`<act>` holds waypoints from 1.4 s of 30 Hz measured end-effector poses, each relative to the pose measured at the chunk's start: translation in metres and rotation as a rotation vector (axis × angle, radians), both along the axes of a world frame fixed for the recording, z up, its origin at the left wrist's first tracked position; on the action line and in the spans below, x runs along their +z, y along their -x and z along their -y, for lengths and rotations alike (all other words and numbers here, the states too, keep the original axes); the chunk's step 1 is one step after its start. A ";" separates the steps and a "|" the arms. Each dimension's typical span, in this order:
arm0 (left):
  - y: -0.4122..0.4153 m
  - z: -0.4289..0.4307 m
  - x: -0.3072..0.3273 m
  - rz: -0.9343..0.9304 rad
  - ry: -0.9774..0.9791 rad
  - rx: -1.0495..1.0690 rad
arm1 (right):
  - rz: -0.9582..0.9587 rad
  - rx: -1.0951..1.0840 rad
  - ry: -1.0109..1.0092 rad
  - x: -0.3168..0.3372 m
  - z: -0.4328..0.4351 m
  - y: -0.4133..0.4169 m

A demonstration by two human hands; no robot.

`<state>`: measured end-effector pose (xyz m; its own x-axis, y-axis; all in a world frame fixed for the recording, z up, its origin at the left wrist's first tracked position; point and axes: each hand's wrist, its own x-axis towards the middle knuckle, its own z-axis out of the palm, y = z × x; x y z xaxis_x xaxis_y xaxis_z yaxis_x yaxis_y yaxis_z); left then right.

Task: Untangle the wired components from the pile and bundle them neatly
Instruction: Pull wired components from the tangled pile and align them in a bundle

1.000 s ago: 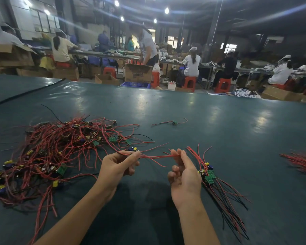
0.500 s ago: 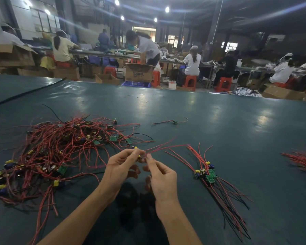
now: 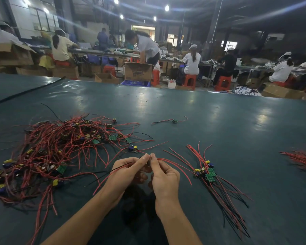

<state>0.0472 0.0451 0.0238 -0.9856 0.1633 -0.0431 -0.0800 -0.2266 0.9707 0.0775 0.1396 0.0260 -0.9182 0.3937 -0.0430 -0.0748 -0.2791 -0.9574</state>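
Pinching with both hands.
Gripping thin wires between thumb and forefinger of left hand and right hand, fingertips nearly touching, forearms converging from below.

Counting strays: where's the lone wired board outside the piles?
Head view, centre: the lone wired board lies alone on the table, right of the tangled pile and beyond the sorted bundle.

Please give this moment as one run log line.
left hand: pinches red and black wires | right hand: pinches red wires | pile: left of hands | bundle: right of hands
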 end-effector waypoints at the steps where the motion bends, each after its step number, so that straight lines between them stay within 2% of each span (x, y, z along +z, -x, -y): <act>1: -0.001 0.000 0.000 -0.009 -0.005 0.010 | 0.001 -0.006 -0.011 -0.001 0.000 0.000; 4: -0.001 -0.002 0.001 -0.004 -0.031 0.066 | 0.034 -0.002 -0.016 -0.002 0.001 0.003; 10: 0.006 0.004 0.007 -0.006 -0.041 0.219 | 0.197 -0.187 0.229 0.003 -0.032 0.014; 13: 0.007 0.006 0.007 -0.008 -0.045 0.216 | 0.185 -0.211 0.338 0.006 -0.045 0.014; 17: 0.006 0.005 0.008 0.051 -0.113 0.230 | 0.136 -0.137 0.420 0.008 -0.047 0.011; 20: 0.008 0.011 0.011 0.080 -0.162 0.239 | 0.124 -0.082 0.399 0.008 -0.046 0.008; 24: 0.005 0.012 0.013 0.055 -0.163 0.223 | 0.085 -0.138 0.316 0.009 -0.049 0.007; 30: 0.009 0.018 0.019 0.107 -0.378 0.190 | 0.014 -0.153 0.294 0.008 -0.056 0.004; 33: 0.011 0.020 0.024 0.100 -0.416 0.069 | -0.005 -0.135 0.289 0.007 -0.056 0.005; 36: 0.007 0.017 0.025 0.033 -0.325 -0.085 | 0.031 -0.073 0.170 0.007 -0.046 0.006; 40: 0.000 0.014 0.023 -0.065 -0.027 -0.198 | 0.027 0.108 -0.057 0.006 -0.028 0.004; 42: -0.001 0.014 0.023 -0.077 0.062 -0.209 | 0.001 0.186 -0.123 0.005 -0.022 0.002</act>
<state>0.0481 0.0310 0.0472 -0.9316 0.3633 0.0147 -0.0441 -0.1531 0.9872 0.0759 0.1618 0.0309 -0.9755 0.2199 -0.0060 -0.0320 -0.1688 -0.9851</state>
